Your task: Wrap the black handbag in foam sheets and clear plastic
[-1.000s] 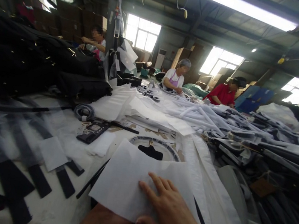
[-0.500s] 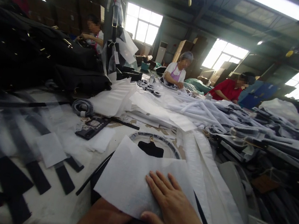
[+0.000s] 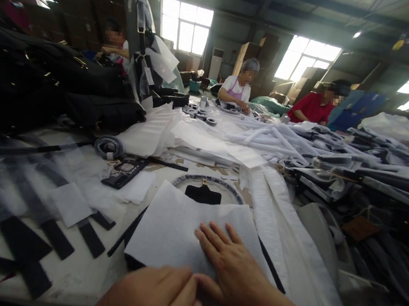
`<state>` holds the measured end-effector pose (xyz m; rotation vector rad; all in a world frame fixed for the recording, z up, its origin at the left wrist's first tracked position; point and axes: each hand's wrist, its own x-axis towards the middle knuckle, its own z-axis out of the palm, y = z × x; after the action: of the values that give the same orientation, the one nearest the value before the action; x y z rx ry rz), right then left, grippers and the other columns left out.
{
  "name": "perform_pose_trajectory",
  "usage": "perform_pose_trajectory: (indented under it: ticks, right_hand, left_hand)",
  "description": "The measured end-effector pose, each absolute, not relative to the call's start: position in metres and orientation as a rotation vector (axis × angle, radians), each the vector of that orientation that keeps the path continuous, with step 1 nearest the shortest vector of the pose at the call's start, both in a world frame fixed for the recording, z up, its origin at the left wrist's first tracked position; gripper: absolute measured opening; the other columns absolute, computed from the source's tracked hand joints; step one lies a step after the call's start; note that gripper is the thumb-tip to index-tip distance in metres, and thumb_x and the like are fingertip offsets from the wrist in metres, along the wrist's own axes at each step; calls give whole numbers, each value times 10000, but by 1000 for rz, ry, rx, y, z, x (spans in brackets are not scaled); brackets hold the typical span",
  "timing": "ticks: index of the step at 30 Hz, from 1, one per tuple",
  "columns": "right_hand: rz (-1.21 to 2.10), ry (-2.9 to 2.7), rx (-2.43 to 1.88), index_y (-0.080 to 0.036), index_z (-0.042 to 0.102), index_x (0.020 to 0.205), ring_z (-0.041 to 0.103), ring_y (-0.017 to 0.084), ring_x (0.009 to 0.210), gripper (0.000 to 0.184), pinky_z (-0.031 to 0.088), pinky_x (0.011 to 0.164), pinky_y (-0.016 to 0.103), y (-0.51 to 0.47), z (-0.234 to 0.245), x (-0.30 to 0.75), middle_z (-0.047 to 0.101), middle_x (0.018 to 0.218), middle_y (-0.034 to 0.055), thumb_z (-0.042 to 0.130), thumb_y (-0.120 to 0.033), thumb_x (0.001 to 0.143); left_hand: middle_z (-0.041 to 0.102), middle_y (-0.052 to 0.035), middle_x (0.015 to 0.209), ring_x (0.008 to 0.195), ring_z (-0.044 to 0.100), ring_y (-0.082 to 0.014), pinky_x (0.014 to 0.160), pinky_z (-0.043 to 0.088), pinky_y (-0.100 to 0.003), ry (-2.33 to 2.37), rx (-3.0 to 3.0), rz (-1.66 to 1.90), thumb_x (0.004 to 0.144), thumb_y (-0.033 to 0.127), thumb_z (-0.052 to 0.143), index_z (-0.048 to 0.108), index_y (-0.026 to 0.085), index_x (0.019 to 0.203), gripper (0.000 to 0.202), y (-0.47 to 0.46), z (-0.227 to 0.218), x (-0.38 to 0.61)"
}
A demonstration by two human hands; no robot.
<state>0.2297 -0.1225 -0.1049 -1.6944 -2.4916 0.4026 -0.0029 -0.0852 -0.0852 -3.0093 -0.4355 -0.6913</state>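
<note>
A white sheet of thin padding (image 3: 171,231) covers most of a black bag (image 3: 133,261), whose dark edges show at the sides. On the sheet's right half my right hand (image 3: 234,267) lies flat, fingers spread. My left hand (image 3: 153,296) is curled closed at the sheet's near edge, beside my right thumb. What it grips, if anything, is hidden behind its fingers. Beyond the sheet, a black flap with a gold clasp (image 3: 203,194) rests inside the loop of a wrapped handle (image 3: 235,190).
Black strips in clear film (image 3: 64,242) lie at the left, near a black boxed item (image 3: 125,171) and a coiled strap (image 3: 109,146). White foam sheets (image 3: 191,138) are stacked behind. Black bags (image 3: 46,69) pile at far left. Co-workers (image 3: 239,88) stand across the table.
My left hand has come up from beneath the sheet's near edge to above it, curled. My right hand stays flat on the sheet. The view has shifted slightly.
</note>
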Motion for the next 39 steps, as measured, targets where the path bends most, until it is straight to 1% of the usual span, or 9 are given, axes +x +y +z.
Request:
perform_pose_trajectory:
  ticks: [2,4,6,10,14,19,24,34,39]
  right_hand:
    - [403,-2479,-1674,-155,352,1530,273,332,1476,740,160,1208,585,-123,-102,230,362,1574,146,482,-591,947]
    - [437,-2451,-1672,-157,366,1525,288,326,1472,743,176,1209,571,-121,-99,231,375,1567,149,498,-596,939]
    - [512,-2424,-1685,-148,354,1530,286,321,1473,760,191,1210,555,-118,-97,234,363,1571,152,486,-611,941]
    - [700,-2399,-1659,-171,333,1541,246,290,1491,677,172,1221,532,-107,-97,245,323,1595,121,415,-561,992]
    - [762,-2298,-1592,-170,371,1521,287,238,1480,550,187,1227,503,-103,-106,254,380,1575,108,394,-419,1031]
    - [449,-2168,-1502,-220,512,1407,453,232,1380,436,283,1198,494,-114,-127,255,513,1475,113,533,-279,976]
    - [298,-2180,-1452,-244,590,1273,585,223,1209,333,344,1167,496,-120,-141,251,632,1264,85,565,-217,942]
    - [286,-2295,-1498,-259,590,1251,611,230,1092,329,384,1125,524,-114,-138,245,646,1149,66,553,-174,935]
    - [267,-2390,-1433,-305,619,1238,611,222,1099,355,351,1142,530,-114,-137,246,655,1137,51,549,-143,929]
  left_hand:
    - [734,-79,1116,997,713,-209,883,578,-315,-470,-3140,-638,972,179,519,629,170,1178,234,-66,-77,16]
    - [650,-120,1325,1213,624,-250,1056,493,-436,-477,-3244,-541,944,142,550,558,150,1312,368,-44,-85,29]
    - [608,-141,1382,1271,584,-262,1083,469,-465,-568,-3328,-426,946,187,569,516,134,1374,435,-28,-102,33]
    - [543,-111,1455,1351,506,-231,1144,396,-471,-695,-3370,-460,1001,237,485,461,175,1441,445,-21,-127,26]
    - [534,-81,1468,1370,482,-225,1157,379,-476,-693,-3384,-470,1002,252,492,483,217,1433,432,-23,-127,21]
    - [585,-67,1421,1343,516,-241,1133,414,-475,-637,-3412,-567,963,251,582,559,246,1367,405,-19,-131,21]
    - [643,-74,1352,1288,572,-247,1124,431,-473,-666,-3409,-667,931,261,635,610,223,1289,361,-21,-143,20]
    - [663,-69,1321,1271,585,-237,1146,409,-463,-774,-3405,-740,907,249,659,614,212,1200,298,-27,-154,18]
    - [671,-62,1306,1271,584,-228,1153,398,-449,-775,-3441,-762,897,239,673,613,213,1182,293,-27,-151,18]
